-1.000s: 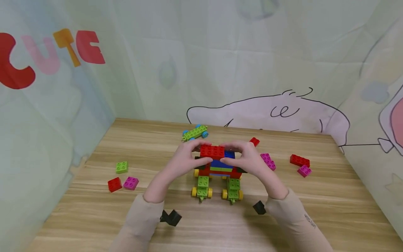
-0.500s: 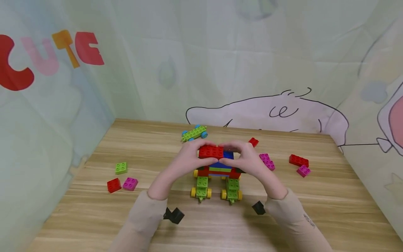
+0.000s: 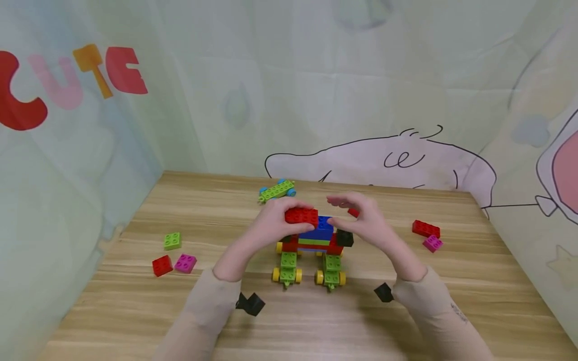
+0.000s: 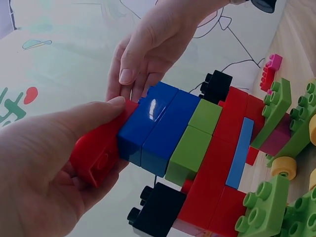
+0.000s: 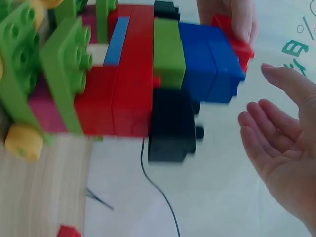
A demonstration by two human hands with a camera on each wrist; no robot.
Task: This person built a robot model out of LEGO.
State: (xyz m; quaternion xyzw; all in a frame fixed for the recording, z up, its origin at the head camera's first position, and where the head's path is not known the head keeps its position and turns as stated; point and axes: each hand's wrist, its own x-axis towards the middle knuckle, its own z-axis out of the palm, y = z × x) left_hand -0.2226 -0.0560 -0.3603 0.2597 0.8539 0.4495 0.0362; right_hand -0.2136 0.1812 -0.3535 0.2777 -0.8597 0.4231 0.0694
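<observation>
A toy built of plastic blocks stands on the table, with two green wheeled bases (image 3: 288, 263) at its front. Above them come red bricks, a green layer (image 4: 190, 150) and blue bricks (image 3: 322, 229), with a black brick (image 3: 345, 238) jutting out each side. My left hand (image 3: 274, 220) grips a red brick (image 3: 301, 216) between thumb and fingers. That brick touches the blue top and overhangs to the left; whether it is fully pressed on, I cannot tell. Just right of the blue bricks, my right hand (image 3: 368, 223) is held with fingers spread, holding nothing.
Behind the toy lies a green wheeled base with blue wheels (image 3: 277, 191). Loose green (image 3: 172, 241), red (image 3: 162, 265) and pink (image 3: 185, 263) bricks lie at left. At right are a red brick (image 3: 426, 228) and a pink one (image 3: 433, 243). A printed cloth hangs behind the table.
Earlier both hands were around the red brick and blue top. My right hand has since come away to the right and its fingers have spread; my left hand keeps its grip on the red brick.
</observation>
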